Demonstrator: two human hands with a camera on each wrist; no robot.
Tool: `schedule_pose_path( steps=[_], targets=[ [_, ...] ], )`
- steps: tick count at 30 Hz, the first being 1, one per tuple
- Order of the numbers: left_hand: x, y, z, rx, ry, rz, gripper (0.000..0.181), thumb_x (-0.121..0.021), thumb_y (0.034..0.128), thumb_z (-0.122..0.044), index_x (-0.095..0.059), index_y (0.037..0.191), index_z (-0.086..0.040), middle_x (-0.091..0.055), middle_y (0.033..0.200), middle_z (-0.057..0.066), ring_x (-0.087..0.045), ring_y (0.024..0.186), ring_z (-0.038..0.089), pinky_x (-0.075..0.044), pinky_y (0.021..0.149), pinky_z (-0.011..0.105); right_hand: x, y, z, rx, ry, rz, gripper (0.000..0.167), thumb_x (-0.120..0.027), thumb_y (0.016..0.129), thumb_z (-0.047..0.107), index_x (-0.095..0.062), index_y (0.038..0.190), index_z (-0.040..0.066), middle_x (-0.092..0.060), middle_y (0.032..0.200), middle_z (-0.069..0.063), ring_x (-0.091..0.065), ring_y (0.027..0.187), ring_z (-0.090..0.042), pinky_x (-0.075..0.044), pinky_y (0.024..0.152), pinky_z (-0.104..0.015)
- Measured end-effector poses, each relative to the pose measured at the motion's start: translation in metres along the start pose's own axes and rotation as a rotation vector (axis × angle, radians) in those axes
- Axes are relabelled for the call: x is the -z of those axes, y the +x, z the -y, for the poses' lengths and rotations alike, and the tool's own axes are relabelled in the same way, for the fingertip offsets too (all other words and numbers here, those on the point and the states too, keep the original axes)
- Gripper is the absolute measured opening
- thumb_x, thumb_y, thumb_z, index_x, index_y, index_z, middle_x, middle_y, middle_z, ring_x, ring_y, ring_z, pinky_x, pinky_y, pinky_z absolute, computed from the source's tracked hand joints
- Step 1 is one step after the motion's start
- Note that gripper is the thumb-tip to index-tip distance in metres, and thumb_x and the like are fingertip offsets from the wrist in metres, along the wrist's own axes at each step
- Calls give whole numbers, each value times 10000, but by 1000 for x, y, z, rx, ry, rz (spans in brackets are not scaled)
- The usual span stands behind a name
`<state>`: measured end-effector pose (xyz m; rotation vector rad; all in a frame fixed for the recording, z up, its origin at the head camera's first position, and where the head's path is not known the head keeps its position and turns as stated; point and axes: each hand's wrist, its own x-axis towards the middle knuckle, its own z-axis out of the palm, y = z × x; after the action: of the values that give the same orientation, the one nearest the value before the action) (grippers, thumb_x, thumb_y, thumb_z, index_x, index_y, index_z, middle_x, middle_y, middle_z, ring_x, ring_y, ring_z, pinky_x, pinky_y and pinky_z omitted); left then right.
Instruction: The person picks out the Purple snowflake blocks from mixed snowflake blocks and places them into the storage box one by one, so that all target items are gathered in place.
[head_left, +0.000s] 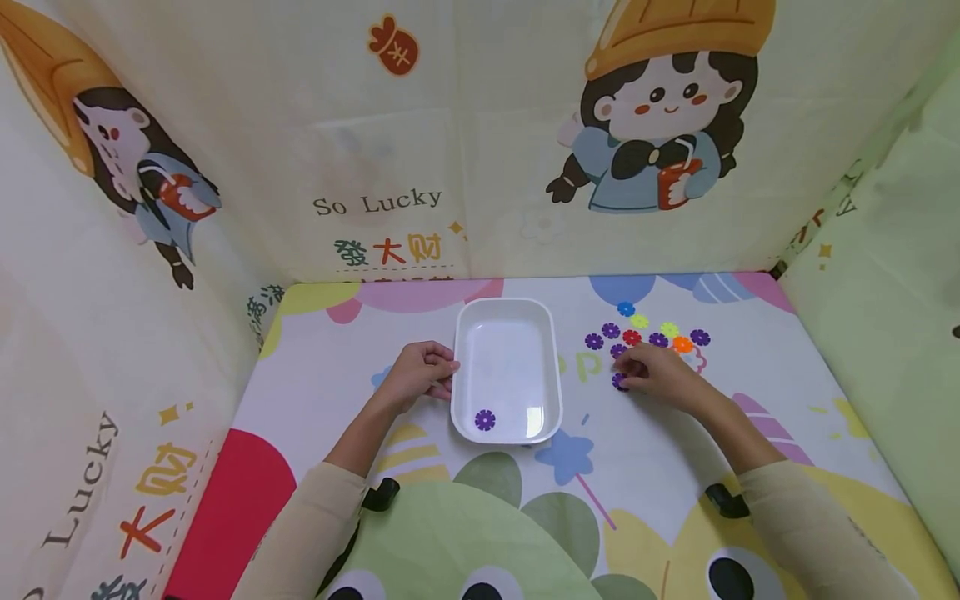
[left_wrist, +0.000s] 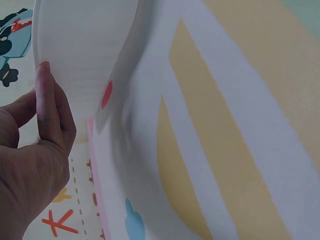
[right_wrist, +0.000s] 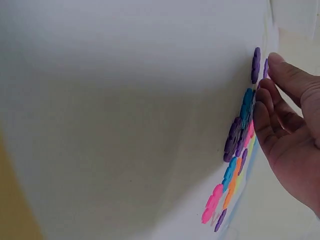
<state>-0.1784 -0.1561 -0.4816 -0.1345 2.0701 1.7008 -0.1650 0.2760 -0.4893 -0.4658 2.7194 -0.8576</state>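
Note:
My left hand point(head_left: 422, 377) grips the left rim of a white tray point(head_left: 506, 367); the left wrist view shows the fingers of this hand point(left_wrist: 42, 125) against the tray's outer wall point(left_wrist: 82, 60). One purple flower-shaped piece point(head_left: 485, 420) lies inside, at the tray's near left. Right of the tray, my right hand point(head_left: 656, 375) is over the near edge of the loose pieces, its thumb and fingertips beside a purple piece point(head_left: 618, 381). In the right wrist view a gap separates thumb and fingers of this hand point(right_wrist: 292, 100), near a purple piece point(right_wrist: 256, 65); contact is unclear.
Several flower pieces lie close together beyond my right hand, among them a blue one point(head_left: 626, 309), a red one point(head_left: 632, 337) and an orange one point(head_left: 682, 344). A patterned cloth point(head_left: 480, 517) covers the table; printed fabric walls point(head_left: 495, 150) stand behind and beside it.

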Motion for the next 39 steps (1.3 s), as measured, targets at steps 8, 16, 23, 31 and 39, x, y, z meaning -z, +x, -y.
schedule_pose_path(
  steps=[8,16,23,31,39],
  targets=[
    [0,-1,0,1,0,-2,228,-715,974,-91,-615,1135,36,-661,825,119,-666,616,168,-656,571,339,-3,5,-2,-37,-40,29,207,-831,878,137,-724,1042,72,-678,942,-34,-608,855,-176,-598,785,-247],
    [1,-3,-1,-4,-5,7,239,-709,979,-91,-608,1145,49,-656,815,102,-672,625,166,-657,575,334,-4,8,-2,-70,-25,53,215,-833,876,129,-677,1016,77,-659,938,-48,-595,857,-193,-618,815,-323],
    [1,-3,-2,-9,-12,12,250,-715,974,-85,-603,1144,60,-661,847,145,-673,622,164,-656,572,332,-3,7,-1,-69,-16,61,233,-826,881,122,-645,1022,82,-642,903,-33,-577,846,-190,-580,764,-238],
    [0,-4,-4,-2,-19,13,231,-712,969,-66,-605,1137,51,-648,802,91,-663,614,166,-654,569,331,-2,5,3,-55,-30,34,239,-838,867,124,-648,1010,107,-635,882,-10,-573,847,-183,-547,723,-176],
    [0,-3,-4,3,-26,12,241,-719,966,-71,-603,1141,48,-651,806,93,-668,613,165,-653,566,325,2,2,7,-39,12,55,156,-787,910,88,-651,976,125,-679,916,-15,-602,867,-190,-574,757,-191]
  ],
)
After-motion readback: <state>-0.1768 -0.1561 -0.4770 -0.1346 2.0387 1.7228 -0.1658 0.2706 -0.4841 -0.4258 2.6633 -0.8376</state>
